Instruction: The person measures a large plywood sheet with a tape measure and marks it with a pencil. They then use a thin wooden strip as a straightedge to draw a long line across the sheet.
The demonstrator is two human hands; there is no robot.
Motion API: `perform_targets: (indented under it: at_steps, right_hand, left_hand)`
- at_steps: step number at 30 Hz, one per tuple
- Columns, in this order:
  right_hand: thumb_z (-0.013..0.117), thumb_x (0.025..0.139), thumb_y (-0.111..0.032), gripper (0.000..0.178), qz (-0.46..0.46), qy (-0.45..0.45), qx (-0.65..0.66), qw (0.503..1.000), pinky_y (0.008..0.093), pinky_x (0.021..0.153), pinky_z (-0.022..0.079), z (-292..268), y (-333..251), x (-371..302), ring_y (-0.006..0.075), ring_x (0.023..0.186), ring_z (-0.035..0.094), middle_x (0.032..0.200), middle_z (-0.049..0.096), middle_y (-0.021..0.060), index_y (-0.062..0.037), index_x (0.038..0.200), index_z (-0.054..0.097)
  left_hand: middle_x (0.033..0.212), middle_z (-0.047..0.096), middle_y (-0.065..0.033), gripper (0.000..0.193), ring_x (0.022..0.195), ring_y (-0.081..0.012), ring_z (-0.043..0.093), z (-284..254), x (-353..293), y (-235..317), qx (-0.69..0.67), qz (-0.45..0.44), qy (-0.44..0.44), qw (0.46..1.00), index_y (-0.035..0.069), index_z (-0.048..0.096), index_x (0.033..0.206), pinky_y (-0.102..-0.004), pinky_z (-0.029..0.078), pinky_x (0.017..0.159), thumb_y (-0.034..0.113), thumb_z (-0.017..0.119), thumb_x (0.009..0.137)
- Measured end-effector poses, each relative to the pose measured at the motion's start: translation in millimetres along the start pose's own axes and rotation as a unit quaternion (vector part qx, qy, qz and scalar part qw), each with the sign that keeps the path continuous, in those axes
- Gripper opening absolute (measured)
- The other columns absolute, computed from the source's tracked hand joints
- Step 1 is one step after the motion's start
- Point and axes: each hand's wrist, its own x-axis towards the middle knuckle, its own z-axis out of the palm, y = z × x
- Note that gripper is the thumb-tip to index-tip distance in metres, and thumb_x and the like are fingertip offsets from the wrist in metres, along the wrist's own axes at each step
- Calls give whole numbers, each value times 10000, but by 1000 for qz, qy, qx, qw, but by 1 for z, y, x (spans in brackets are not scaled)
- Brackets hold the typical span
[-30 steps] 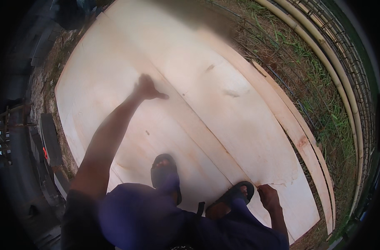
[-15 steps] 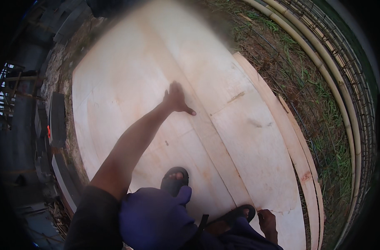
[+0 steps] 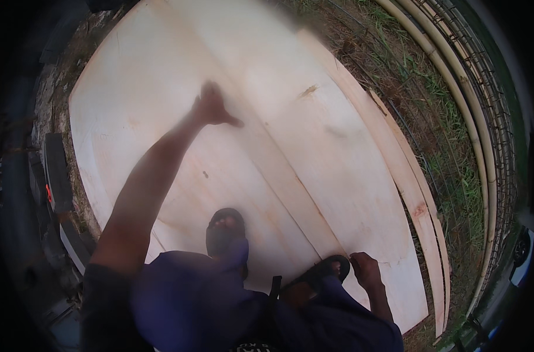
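Below me lies a large pale plywood sheet (image 3: 179, 146), with a long narrow wooden strip (image 3: 290, 188) running lengthwise over it. My left hand (image 3: 213, 108) is stretched out on the far part, at the strip's left edge, fingers forward and thumb out to the right. Nothing shows in it. My right hand (image 3: 366, 271) is closed at the strip's near end, beside my right sandal (image 3: 331, 267), fingertips pinched near the board's surface. Whatever it may be pinching is too small to make out. My left sandal (image 3: 225, 229) stands on the sheet left of the strip.
Split wooden strips (image 3: 416, 205) lie along the sheet's right edge. Past them are grass (image 3: 449, 146), bamboo poles (image 3: 475, 117) and wire mesh (image 3: 501, 117). Dark blocks or boards (image 3: 57, 170) lie at the left. Part of a vehicle (image 3: 522, 258) shows at the far right.
My view has shifted, so the board sits further left and higher in the picture. My left hand keeps about the same place on the board. More of my right hand and forearm shows.
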Motion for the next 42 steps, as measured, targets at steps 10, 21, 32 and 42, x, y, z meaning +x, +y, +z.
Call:
perform_targets:
  at_steps: [10,21,32,42]
  right_hand:
    - [620,961,-115,149,64,-56,37,996,414,820,554,-9,13,1,344,943,688,1038,704,149,-29,1067,680]
    - [674,921,-92,132,109,46,73,990,387,797,564,6,23,-47,311,931,701,1028,716,128,-39,1041,696]
    - [648,971,-143,148,103,7,82,991,390,845,544,2,10,-18,323,971,684,1049,711,134,-34,1061,692]
    - [570,997,-188,198,13,-45,72,996,417,861,542,-5,-11,50,335,982,664,1058,686,135,-45,1090,670]
  left_hand:
    - [1518,181,-403,1316,1459,-493,210,32,20,-26,-3,61,90,994,-211,157,1418,-496,344,1162,583,876,654]
    - [1630,-57,-350,1466,1547,-411,-62,12,19,-3,27,16,-32,999,-170,-35,1523,-450,101,1262,686,809,684]
    - [1626,-68,-355,1465,1544,-423,-65,16,23,-6,31,13,-27,999,-165,-45,1525,-455,100,1260,686,807,691]
    - [1570,76,-421,1359,1517,-496,63,33,29,-25,-8,59,66,996,-215,97,1456,-507,281,1194,578,867,664]
